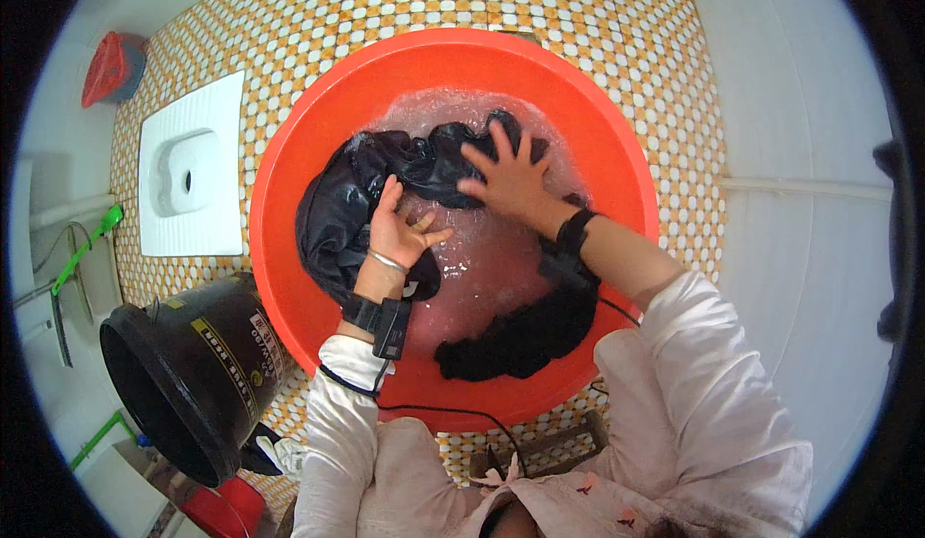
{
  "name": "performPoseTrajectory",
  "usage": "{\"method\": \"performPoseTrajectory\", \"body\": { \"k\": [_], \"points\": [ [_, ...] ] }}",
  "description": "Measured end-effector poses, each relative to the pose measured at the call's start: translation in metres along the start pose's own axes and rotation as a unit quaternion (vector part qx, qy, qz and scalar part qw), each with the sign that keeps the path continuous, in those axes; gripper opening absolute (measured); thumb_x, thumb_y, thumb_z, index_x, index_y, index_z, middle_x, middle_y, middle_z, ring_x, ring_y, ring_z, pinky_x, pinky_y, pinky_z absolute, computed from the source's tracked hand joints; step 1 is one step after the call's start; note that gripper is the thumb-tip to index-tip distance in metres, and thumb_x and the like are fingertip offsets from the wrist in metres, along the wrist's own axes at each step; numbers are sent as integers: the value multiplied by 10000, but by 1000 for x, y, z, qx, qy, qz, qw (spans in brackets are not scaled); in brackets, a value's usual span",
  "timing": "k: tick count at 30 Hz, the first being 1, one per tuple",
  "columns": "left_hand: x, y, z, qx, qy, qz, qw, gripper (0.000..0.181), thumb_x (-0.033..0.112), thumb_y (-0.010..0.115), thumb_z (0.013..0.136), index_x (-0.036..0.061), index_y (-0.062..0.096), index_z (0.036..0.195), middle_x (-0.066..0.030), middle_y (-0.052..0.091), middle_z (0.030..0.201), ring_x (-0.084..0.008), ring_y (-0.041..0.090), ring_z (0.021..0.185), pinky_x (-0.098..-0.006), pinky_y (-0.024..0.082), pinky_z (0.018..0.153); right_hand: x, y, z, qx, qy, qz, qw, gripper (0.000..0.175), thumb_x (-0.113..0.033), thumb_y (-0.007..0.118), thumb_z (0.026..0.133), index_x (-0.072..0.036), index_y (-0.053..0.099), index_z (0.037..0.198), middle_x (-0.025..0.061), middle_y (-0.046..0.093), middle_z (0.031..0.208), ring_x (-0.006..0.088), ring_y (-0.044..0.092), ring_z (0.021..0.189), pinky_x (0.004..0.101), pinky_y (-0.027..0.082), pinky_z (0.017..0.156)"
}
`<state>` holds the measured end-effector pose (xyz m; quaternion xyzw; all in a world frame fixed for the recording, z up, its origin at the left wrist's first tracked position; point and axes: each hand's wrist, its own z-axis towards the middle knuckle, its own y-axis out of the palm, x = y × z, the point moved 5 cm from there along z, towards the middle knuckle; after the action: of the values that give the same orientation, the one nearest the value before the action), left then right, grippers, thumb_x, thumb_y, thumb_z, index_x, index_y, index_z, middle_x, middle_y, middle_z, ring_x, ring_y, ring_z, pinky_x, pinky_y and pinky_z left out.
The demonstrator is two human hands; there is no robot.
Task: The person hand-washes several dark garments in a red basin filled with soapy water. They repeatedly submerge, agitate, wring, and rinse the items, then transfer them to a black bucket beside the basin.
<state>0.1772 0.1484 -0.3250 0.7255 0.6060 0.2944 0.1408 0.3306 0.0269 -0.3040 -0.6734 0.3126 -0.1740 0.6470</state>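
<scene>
A large red plastic basin (578,104) holds soapy water (477,249) and dark wet cloth. One black garment (336,213), shiny with water, curves along the far and left part of the water. Over its left part is my left hand (401,231), palm turned up and fingers apart. My right hand (509,177) is spread above the far stretch of the garment, fingers slightly blurred; whether it touches the cloth I cannot tell. Another black cloth (520,336), fuzzy-looking, lies at the near right of the basin. Both wrists carry black straps, the left one with a small box.
A white squat toilet (191,166) is set in the tiled floor at left. Near it a black bucket (195,372) bearing writing leans or lies tilted against the basin. A red-lined bin (112,68), green-handled brush (87,249) and red container (227,505) stand along the left side.
</scene>
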Motion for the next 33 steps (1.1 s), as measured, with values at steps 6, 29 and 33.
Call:
{"method": "performPoseTrajectory", "body": {
  "k": [6, 29, 33],
  "points": [
    [4, 28, 7, -6, 26, 40, 999, 755, 525, 568, 853, 286, 184, 1459, -86, 15, 1529, -434, 91, 1363, -794, 262, 877, 14, 13, 49, 33, 42, 174, 983, 426, -243, 720, 720, -195, 627, 1134, 106, 503, 1265, 400, 456, 1157, 556, 426, 858],
    [14, -11, 9, 61, 118, 49, 990, 432, 308, 579, 874, 52, 514, 1217, -125, 529, 1249, -295, 490, 1134, -536, 392, 983, -27, -20, 42, -2, -35, 83, 996, 302, -391, 548, 847, -109, 631, 916, 149, 627, 1030, 348, 601, 930, 534, 495, 677],
    [-5, -23, 14, 106, -2, 84, 991, 681, 395, 567, 885, 55, 283, 1402, -113, 172, 1474, -327, 277, 1290, -675, 341, 946, -1, 8, 1, 56, 5, -35, 998, 492, -502, 495, 883, -230, 501, 1293, 166, 371, 1404, 454, 279, 1286, 718, 326, 843]
  ]
}}
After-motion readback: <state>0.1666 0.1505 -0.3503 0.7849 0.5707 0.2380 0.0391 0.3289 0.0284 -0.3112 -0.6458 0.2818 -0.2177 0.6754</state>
